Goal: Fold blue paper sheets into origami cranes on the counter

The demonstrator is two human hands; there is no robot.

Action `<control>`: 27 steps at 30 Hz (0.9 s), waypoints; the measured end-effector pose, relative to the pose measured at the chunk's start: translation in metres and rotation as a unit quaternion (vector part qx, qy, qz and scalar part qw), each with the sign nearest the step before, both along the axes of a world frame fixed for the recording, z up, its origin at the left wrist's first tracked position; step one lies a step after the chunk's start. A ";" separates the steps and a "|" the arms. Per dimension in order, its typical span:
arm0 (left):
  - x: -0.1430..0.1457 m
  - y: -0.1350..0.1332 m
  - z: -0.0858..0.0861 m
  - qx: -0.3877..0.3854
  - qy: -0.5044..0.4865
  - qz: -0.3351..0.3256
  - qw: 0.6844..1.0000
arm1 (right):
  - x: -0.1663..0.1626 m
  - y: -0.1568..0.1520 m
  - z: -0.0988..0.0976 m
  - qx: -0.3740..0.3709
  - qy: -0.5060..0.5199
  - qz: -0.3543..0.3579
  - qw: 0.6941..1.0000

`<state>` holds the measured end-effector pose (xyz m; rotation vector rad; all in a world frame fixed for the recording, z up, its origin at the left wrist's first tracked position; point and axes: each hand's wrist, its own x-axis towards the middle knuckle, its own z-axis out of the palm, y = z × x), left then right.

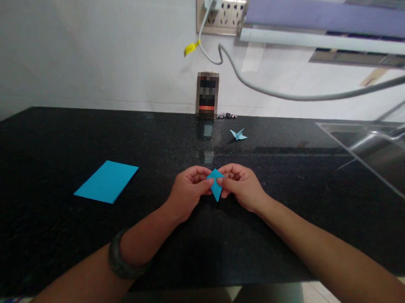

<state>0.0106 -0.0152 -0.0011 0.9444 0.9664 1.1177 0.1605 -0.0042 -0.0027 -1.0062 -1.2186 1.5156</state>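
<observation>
A small blue folded paper [217,188], shaped like a kite with its long point toward me, is held between both hands above the black counter. My left hand [190,189] pinches its left side, thumb on top and fingers curled behind. On the opposite side my right hand [241,185] grips the paper the same way, its thumb pressing near the middle. The fingertips behind the paper are partly hidden. Farther back on the counter rests a light blue folded paper crane [238,135]. To the left lies a stack of blue square paper [107,182].
A phone [207,95] with a blurred screen leans against the wall, a beaded strap [227,115] beside it. A grey cable [260,89] runs from a wall socket [226,15] across to the right. The metal sink [389,147] is at the right of the black counter [53,139].
</observation>
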 end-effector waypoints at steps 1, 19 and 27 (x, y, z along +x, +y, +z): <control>0.000 0.000 0.000 0.002 0.002 0.005 1.000 | 0.000 0.000 0.000 0.004 -0.001 -0.003 1.000; -0.004 0.003 -0.001 -0.049 0.049 -0.080 0.994 | 0.008 0.000 -0.001 0.070 -0.049 0.023 0.996; -0.003 0.003 0.002 0.031 0.133 -0.004 0.991 | 0.006 0.000 0.001 0.008 -0.091 0.031 0.995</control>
